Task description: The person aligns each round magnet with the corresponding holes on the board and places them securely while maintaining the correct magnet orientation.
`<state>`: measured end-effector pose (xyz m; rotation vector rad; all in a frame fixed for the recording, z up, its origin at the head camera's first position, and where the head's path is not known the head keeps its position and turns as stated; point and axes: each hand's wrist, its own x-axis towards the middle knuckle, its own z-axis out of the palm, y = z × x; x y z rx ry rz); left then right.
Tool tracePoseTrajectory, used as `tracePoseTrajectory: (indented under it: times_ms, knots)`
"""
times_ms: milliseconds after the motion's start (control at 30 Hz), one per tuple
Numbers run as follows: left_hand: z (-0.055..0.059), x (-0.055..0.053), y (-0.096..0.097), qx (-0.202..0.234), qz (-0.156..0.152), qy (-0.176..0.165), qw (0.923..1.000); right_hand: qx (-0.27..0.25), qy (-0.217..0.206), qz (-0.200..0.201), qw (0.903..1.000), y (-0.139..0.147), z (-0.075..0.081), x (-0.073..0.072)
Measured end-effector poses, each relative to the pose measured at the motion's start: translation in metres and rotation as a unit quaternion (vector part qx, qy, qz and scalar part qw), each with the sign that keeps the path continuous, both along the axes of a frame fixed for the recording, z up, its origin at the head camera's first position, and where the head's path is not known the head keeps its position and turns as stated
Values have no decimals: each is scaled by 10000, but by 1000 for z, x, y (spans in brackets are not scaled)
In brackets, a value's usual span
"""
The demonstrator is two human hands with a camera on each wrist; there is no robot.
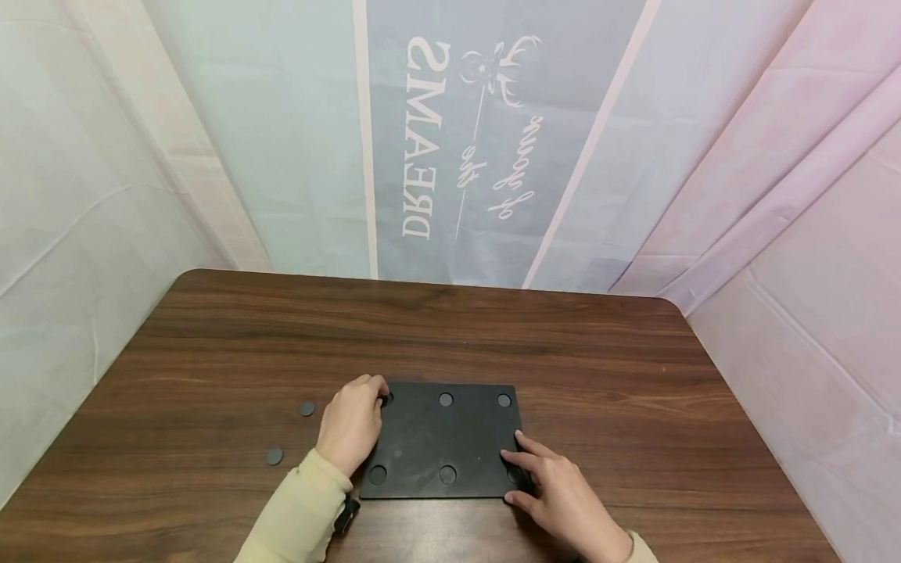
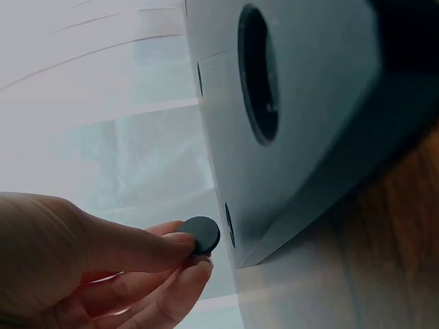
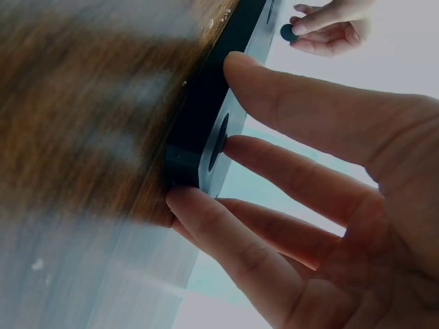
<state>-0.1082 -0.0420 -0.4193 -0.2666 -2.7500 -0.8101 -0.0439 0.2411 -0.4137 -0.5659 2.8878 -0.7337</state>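
A black rectangular board (image 1: 415, 434) with round recesses along its far and near edges lies on the table. Above its far left corner, my left hand (image 1: 352, 422) pinches a small dark disc (image 2: 204, 234) between thumb and fingers; the disc is apart from the board in the left wrist view. My right hand (image 1: 563, 493) grips the board's near right corner, with the thumb on the near edge and a finger at the right side. Its index fingertip rests by the corner recess (image 3: 219, 142). Two loose grey discs (image 1: 306, 408) lie left of the left hand.
The wood-grain table (image 1: 598, 367) has rounded far corners. Printed fabric (image 1: 479, 156) hangs behind it, with pale cloth walls on both sides. A black strap piece (image 1: 346, 516) shows at the left sleeve, near the board's near left corner.
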Motion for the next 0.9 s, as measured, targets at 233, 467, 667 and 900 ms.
tracePoseTrajectory:
  times_ms: [233,467,667,900]
  knots:
    - [-2,-3,0,59,-12,79,10000,3,-80,-20,10000,0,1,0]
    - [-4,-7,2,222,-48,55,9997,26,-56,-20,10000,0,1,0]
    - [-5,-8,2,283,-59,8,9996,-21,-55,-32,10000,0,0,0]
    - [-6,-9,3,263,-152,10,9995,-58,-36,-41,10000,0,-1,0]
